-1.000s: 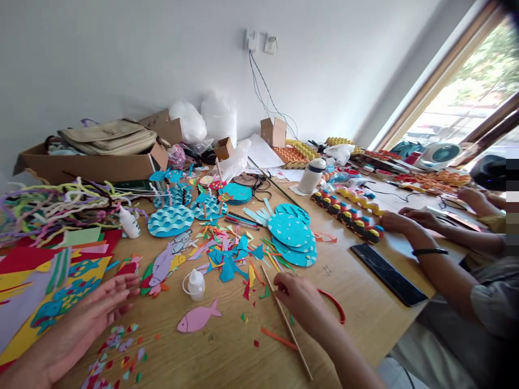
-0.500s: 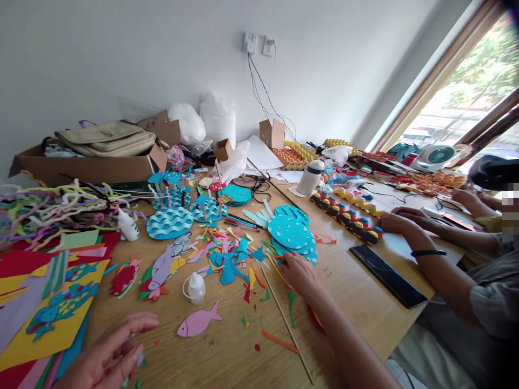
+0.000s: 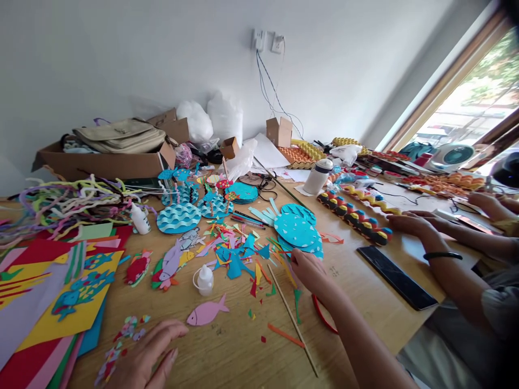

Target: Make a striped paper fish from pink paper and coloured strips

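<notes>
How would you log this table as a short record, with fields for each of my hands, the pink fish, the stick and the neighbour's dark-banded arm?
Left hand: fingers spread, nearest the pink fish, nothing visibly held
Right hand: by the near edge of the blue discs; grip unclear
Pink fish: flat, nearer than the small white bottle
Stick: lying left of the right forearm
Dark-banded arm: hand near the painted cup strip

We counted one pink fish [image 3: 206,312] beyond our left hand [image 3: 152,351]; two squeeze bottles [image 3: 205,282] farther out; one wooden stick [image 3: 291,320] between our hands; one black phone [image 3: 395,276] right of our right hand [image 3: 311,272]; one tumbler [image 3: 318,178], two wall sockets [image 3: 278,43] beyond it.
</notes>
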`<move>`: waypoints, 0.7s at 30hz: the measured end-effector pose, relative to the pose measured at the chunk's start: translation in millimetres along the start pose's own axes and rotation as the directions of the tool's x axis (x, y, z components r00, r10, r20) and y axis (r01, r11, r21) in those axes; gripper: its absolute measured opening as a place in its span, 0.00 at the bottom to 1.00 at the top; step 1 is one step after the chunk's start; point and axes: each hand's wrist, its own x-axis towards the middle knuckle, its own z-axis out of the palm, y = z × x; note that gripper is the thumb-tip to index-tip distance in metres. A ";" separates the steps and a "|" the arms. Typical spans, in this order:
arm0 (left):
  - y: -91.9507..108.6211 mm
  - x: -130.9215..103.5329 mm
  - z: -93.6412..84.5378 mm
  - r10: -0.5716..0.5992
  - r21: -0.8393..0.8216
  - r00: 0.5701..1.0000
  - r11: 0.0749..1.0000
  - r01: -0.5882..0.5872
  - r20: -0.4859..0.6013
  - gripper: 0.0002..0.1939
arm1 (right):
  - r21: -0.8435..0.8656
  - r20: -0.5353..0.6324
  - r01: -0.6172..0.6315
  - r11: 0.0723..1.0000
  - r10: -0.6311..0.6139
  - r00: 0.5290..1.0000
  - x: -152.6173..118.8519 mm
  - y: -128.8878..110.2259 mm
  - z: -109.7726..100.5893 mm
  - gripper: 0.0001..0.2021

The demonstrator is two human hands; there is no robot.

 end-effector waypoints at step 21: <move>23.6 -0.5 1.4 -0.199 -0.151 0.959 0.961 0.231 0.201 0.18 | 0.179 -0.137 0.059 0.982 -0.035 0.990 -6.9 55.2 14.0 0.11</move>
